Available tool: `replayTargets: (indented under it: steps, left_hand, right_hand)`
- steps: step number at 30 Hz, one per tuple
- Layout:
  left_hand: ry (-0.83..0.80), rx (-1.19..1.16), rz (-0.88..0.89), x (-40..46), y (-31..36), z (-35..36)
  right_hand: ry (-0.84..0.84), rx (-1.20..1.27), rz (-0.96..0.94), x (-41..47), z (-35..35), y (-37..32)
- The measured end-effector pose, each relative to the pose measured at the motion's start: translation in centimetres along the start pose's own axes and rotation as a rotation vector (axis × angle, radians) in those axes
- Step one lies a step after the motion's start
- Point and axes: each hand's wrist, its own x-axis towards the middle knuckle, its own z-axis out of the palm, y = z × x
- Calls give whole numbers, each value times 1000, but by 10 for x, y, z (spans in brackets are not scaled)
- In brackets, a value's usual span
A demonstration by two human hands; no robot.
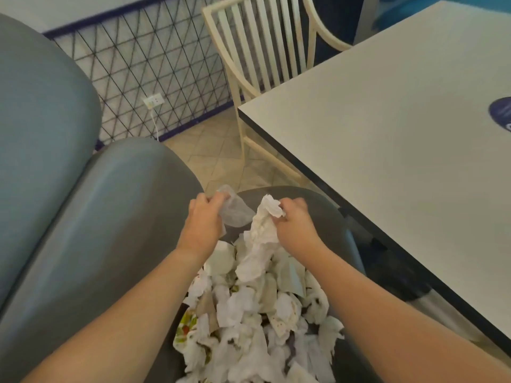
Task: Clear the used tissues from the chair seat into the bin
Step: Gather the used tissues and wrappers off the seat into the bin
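My left hand grips a thin, pale tissue that hangs from its fingers. My right hand grips a crumpled white tissue whose lower end trails down onto the heap. Both hands hover over the grey chair seat. Below my forearms lies a big heap of used tissues, white and stained, filling what looks like a dark bin; its rim is mostly hidden by the paper and my arms.
A grey padded bench seat and backrest are on the left. A white table with a dark edge stands on the right. A cream slatted chair stands beyond, by a wire-grid wall with a socket.
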Motion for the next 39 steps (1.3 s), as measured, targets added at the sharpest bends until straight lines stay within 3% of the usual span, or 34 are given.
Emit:
replayTargets:
  steps: [11, 17, 23, 32, 39]
  left_hand:
    - [30, 47, 158, -109, 84, -24]
    - [-8, -38, 282, -153, 137, -10]
    - [-153, -150, 380, -207, 184, 13]
    - [-480, -158, 636, -301, 277, 102]
    - [-556, -142, 827, -373, 349, 171]
  right_hand:
    - [35, -111, -132, -116, -72, 14]
    - [206, -23, -23, -179, -119, 39]
    - [357, -69, 79, -255, -155, 77]
    - [566, -84, 218, -392, -206, 170]
    - [724, -59, 317, -477, -238, 256]
